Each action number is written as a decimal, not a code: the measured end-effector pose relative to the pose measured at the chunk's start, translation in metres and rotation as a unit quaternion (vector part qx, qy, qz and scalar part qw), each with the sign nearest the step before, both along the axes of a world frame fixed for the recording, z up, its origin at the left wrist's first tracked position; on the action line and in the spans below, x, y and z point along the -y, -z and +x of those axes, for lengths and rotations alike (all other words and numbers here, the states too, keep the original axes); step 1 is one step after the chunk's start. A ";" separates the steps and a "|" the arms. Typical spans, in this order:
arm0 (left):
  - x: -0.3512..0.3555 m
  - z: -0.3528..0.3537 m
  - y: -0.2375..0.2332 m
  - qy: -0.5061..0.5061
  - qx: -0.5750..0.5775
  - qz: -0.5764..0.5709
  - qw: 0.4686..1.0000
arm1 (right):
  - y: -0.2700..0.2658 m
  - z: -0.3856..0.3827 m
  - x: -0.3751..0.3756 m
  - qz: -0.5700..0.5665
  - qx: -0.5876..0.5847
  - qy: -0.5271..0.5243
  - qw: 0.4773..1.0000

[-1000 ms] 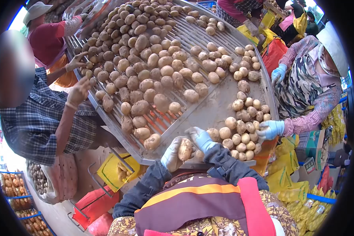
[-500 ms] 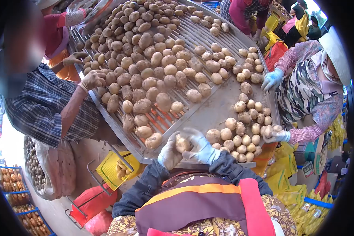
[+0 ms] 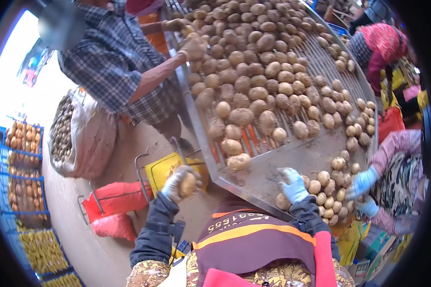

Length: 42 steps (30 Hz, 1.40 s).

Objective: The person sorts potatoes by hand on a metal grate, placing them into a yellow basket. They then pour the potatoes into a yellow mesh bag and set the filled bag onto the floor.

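My left hand [image 3: 178,183], in a pale work glove, is closed around a potato [image 3: 187,185]. It is held off the sorting table's near left side, above a yellow mesh bag [image 3: 170,165] on a metal frame. My right hand [image 3: 293,185], gloved in white and light blue, is over the bare metal near edge of the table [image 3: 261,174]. Its fingers are apart, with nothing visible in them. A potato [image 3: 282,201] lies just below it, and a pile of pale potatoes [image 3: 323,191] is close on its right.
Many potatoes [image 3: 258,93] cover the slatted part of the table. A person in a checked shirt [image 3: 110,67] works on the left; a co-worker's blue gloves [image 3: 362,182] touch the right pile. A red bag [image 3: 116,201] and a large potato sack [image 3: 93,138] stand on the floor.
My left hand has carried the potato leftward off the table to above the yellow bag. My right hand has separated from it and moved right. The view has swung left.
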State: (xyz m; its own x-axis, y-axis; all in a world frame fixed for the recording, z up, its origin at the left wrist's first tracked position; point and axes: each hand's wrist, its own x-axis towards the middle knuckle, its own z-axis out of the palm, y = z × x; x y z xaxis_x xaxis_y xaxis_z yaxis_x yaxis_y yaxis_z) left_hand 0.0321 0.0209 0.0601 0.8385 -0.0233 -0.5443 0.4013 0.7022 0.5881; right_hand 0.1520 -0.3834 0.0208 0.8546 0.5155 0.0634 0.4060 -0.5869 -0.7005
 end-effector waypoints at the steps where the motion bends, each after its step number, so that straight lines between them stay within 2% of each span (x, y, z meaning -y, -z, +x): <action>1: -0.040 -0.019 0.012 -0.059 0.026 0.029 0.997 | -0.001 0.004 0.006 -0.020 0.009 0.017 1.000; 2: -0.072 -0.034 0.024 -0.107 0.020 0.121 0.987 | -0.002 0.011 0.006 -0.024 0.007 0.014 1.000; 3: -0.086 -0.041 0.034 -0.201 -0.046 0.188 0.960 | -0.004 0.016 0.002 -0.029 0.005 0.015 0.999; 5: -0.126 -0.069 0.081 -0.149 -0.042 0.296 0.943 | -0.018 0.034 -0.025 -0.042 0.022 -0.019 0.999; 7: -0.126 -0.077 0.100 -0.182 -0.118 0.389 0.895 | -0.027 0.044 -0.061 -0.044 0.077 -0.063 0.994; 9: -0.124 -0.088 0.124 -0.173 -0.148 0.454 0.862 | -0.037 0.043 -0.098 0.002 0.100 -0.109 0.989; 11: -0.128 -0.102 0.155 -0.226 -0.142 0.435 0.860 | -0.035 0.033 -0.124 0.045 0.091 -0.166 0.981; 14: -0.119 -0.111 0.167 -0.306 -0.158 0.435 0.832 | -0.026 0.015 -0.147 0.100 0.134 -0.213 0.963; 15: -0.110 -0.117 0.162 -0.317 -0.165 0.435 0.826 | -0.024 0.012 -0.153 0.104 0.131 -0.226 0.960; 17: -0.093 -0.127 0.148 -0.277 -0.187 0.500 0.799 | -0.021 0.002 -0.168 0.093 0.136 -0.228 0.960; 18: -0.087 -0.139 0.159 -0.299 -0.159 0.523 0.782 | -0.023 -0.004 -0.184 0.124 0.126 -0.219 0.959; 19: -0.075 -0.146 0.146 -0.274 -0.192 0.516 0.788 | -0.030 -0.007 -0.205 0.123 0.139 -0.229 0.956; 21: -0.050 -0.153 0.118 -0.310 -0.242 0.322 0.861 | -0.052 -0.011 -0.250 0.163 0.171 -0.265 0.935; 23: -0.040 -0.166 0.129 -0.310 -0.283 0.226 0.879 | -0.068 -0.008 -0.299 0.169 0.175 -0.275 0.930; 25: -0.045 -0.163 0.139 -0.266 -0.344 0.154 0.887 | -0.089 0.004 -0.356 0.171 0.173 -0.324 0.914; 27: -0.054 -0.158 0.153 -0.266 -0.344 0.123 0.892 | -0.099 0.017 -0.416 0.117 0.160 -0.396 0.897; 29: -0.065 -0.154 0.156 -0.257 -0.323 0.088 0.907 | -0.119 0.019 -0.467 -0.008 0.188 -0.440 0.878; 30: -0.074 -0.152 0.152 -0.234 -0.318 0.082 0.915 | -0.121 0.021 -0.492 -0.113 0.145 -0.479 0.858; 33: -0.093 -0.148 0.162 -0.198 -0.312 0.041 0.928 | -0.104 -0.004 -0.543 -0.152 0.164 -0.473 0.852; 34: -0.102 -0.148 0.164 -0.171 -0.316 0.027 0.933 | -0.109 -0.014 -0.561 -0.224 0.126 -0.505 0.824; 35: -0.104 -0.148 0.165 -0.151 -0.336 0.030 0.929 | -0.103 -0.023 -0.578 -0.228 0.122 -0.511 0.820; 37: -0.111 -0.148 0.164 -0.098 -0.355 -0.002 0.930 | -0.084 -0.037 -0.606 -0.261 -0.042 -0.469 0.842; 38: -0.109 -0.145 0.169 -0.101 -0.355 -0.011 0.929 | -0.070 -0.046 -0.616 -0.192 -0.207 -0.382 0.880; 39: -0.104 -0.144 0.175 -0.133 -0.347 -0.010 0.928 | -0.059 -0.051 -0.627 -0.199 -0.210 -0.384 0.877; 40: -0.100 -0.145 0.181 -0.164 -0.340 -0.008 0.926 | -0.050 -0.053 -0.637 -0.137 -0.248 -0.372 0.884; 42: -0.097 -0.148 0.192 -0.162 -0.329 -0.014 0.930 | -0.044 -0.054 -0.650 -0.025 -0.313 -0.356 0.880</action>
